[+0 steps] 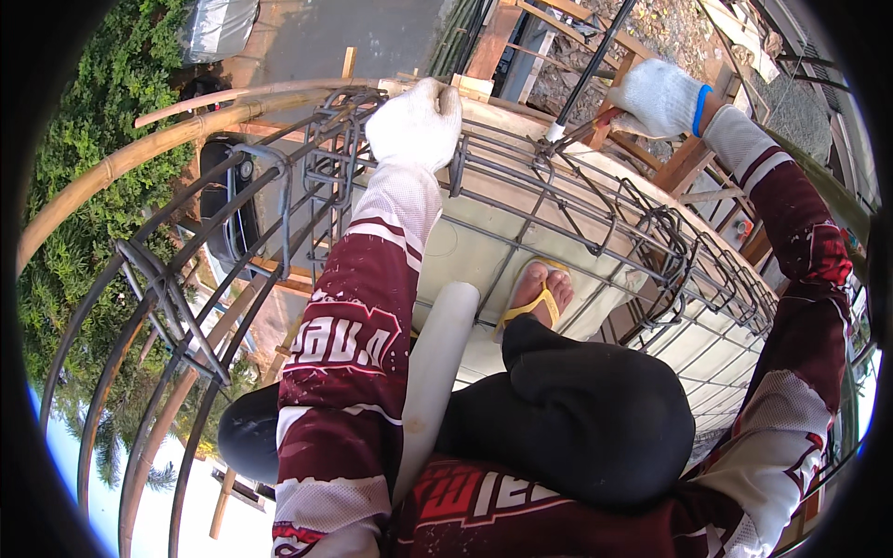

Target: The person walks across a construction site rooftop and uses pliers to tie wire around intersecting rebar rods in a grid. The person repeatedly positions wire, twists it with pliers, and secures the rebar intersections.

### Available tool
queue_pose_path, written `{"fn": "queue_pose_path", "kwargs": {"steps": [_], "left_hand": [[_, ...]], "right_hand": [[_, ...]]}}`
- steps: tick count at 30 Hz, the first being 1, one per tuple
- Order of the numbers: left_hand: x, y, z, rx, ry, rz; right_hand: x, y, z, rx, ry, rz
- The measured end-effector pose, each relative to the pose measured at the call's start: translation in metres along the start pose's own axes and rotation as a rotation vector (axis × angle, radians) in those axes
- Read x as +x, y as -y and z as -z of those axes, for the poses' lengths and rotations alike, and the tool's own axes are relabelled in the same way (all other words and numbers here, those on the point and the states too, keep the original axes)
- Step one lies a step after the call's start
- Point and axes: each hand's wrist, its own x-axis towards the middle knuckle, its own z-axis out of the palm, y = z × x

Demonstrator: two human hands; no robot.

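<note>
My left hand, in a white knit glove, is closed at the top edge of a wooden formwork board. What its fingers hold, if anything, is hidden. Just below it runs the cage of steel reinforcing bars, tied with stirrups. Over at the upper right, my right hand wears a white glove with a blue cuff. Its fingers are closed around a thin reddish handle; the rest of that tool cannot be made out. A dark rod with a white end stands between the hands.
Bent bars project at the left beside a curved bamboo pole. A pale pipe rises by my left arm. My foot in a yellow flip-flop rests among the bars. Far below are a dark vehicle and a paved road.
</note>
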Motion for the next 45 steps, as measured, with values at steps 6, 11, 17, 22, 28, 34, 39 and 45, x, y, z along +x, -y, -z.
{"fn": "queue_pose_path", "kwargs": {"steps": [6, 11, 17, 22, 28, 34, 39, 45], "left_hand": [[0.0, 0.0, 0.0, -0.02, -0.002, 0.007], [-0.001, 0.003, -0.004, -0.011, -0.033, -0.027], [0.001, 0.005, -0.006, 0.006, -0.03, -0.037], [0.002, 0.005, -0.005, -0.02, -0.022, -0.029], [0.0, 0.001, -0.002, -0.023, 0.005, 0.007], [0.0, -0.003, 0.001, -0.042, 0.008, 0.023], [0.0, -0.001, -0.002, -0.062, -0.006, 0.036], [-0.001, 0.001, -0.003, -0.049, -0.025, 0.017]], "right_hand": [[-0.011, 0.072, 0.024, -0.104, 0.139, -0.219], [-0.002, 0.012, -0.008, 0.0, 0.233, -0.286], [-0.024, 0.002, -0.016, 0.727, 0.522, -0.381], [-0.035, 0.017, -0.029, -0.116, -0.106, -0.135], [-0.016, -0.021, -0.041, -0.327, -0.171, 0.086], [-0.013, -0.012, -0.046, 0.241, 0.172, -0.21], [-0.023, -0.007, -0.047, 1.159, 0.75, -0.783], [-0.039, 0.02, -0.044, 0.118, 0.143, -0.163]]}}
